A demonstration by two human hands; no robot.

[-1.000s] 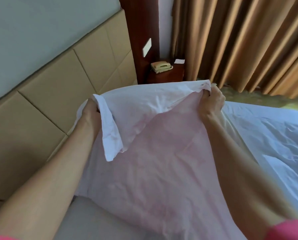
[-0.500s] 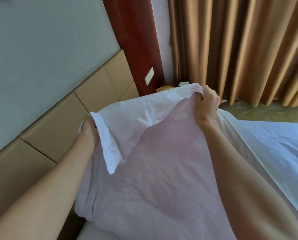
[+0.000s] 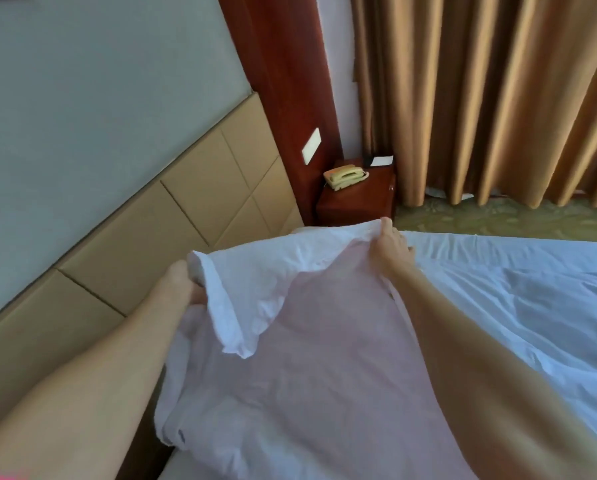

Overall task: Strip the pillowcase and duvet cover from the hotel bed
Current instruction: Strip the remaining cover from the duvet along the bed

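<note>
A white pillowcase is peeled partway back over a pinkish pillow that lies in front of me on the bed. My left hand grips the pillowcase's left edge, its fingers hidden inside the fabric. My right hand pinches the far right corner of the open end. A folded flap of the case hangs down between my arms. The white duvet cover lies rumpled on the bed to the right.
A tan padded headboard runs along the left under a grey wall. A wooden nightstand with a cream telephone stands beyond the pillow. Brown curtains hang at the back right above patterned carpet.
Both hands have moved down and away from me with the pillowcase edge, so the nightstand and telephone show again above it. The camera view has shifted.
</note>
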